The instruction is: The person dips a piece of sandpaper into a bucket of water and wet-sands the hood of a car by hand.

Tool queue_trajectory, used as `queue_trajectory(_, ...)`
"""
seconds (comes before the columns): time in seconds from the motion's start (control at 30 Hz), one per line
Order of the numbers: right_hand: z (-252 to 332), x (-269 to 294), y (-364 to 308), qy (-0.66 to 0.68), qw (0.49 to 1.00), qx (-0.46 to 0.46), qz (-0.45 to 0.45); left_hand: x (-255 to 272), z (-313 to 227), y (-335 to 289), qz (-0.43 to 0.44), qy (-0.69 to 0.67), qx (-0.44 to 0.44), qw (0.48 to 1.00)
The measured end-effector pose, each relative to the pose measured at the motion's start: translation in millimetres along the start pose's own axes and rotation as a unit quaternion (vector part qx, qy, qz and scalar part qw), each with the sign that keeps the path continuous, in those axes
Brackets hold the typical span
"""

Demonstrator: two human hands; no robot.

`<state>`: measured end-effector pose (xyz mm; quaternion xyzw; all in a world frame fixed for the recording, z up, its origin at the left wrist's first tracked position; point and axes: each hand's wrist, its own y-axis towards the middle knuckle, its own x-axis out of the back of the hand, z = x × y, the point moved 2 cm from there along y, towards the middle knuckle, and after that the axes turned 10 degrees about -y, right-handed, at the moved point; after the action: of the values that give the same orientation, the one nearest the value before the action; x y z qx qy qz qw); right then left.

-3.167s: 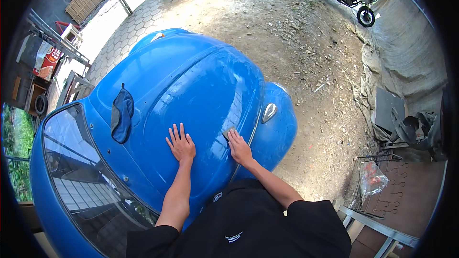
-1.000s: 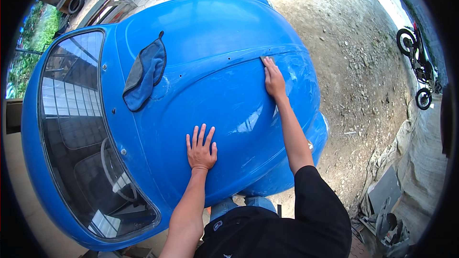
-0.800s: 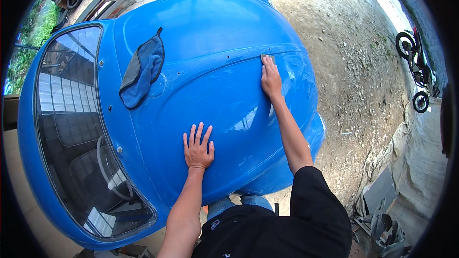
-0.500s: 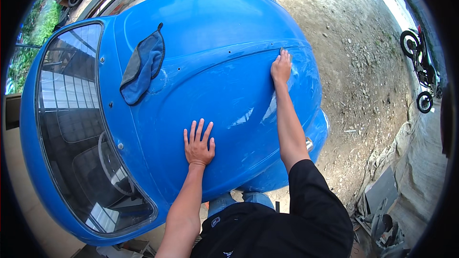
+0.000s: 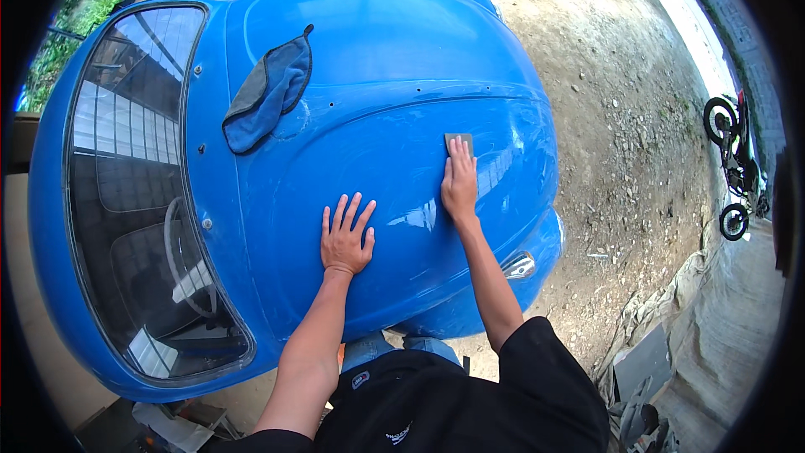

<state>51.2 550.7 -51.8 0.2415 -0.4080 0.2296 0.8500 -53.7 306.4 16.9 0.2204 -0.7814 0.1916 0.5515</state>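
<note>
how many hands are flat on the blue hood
2. The left hand lies spread on the middle of the hood; the right hand is further up it, pressing a small grey pad under its fingers.

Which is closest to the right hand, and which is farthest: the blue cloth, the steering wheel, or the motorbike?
From the right hand:
1. Blue cloth, up to the left on the car's hood.
2. Steering wheel, farther left behind the windshield.
3. Motorbike, far right across the dirt ground.
</note>
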Motion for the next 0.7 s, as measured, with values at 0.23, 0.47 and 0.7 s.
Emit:
queue_trajectory(0.23, -13, 68, -156, -0.012, 0.985, 0.117, 0.128, 0, -7, 2, -0.034, -0.024, -0.037, 0.998)
queue_trajectory(0.47, 53, 43, -202, 0.05, 0.995, 0.021, 0.084, -4, -1, 2, -0.063, -0.044, -0.048, 0.996)
queue_trajectory(0.7, 97, 52, -253, -0.03, 0.922, 0.304, 0.24, 23, 35, -42, -0.167, -0.303, 0.015, 0.938)
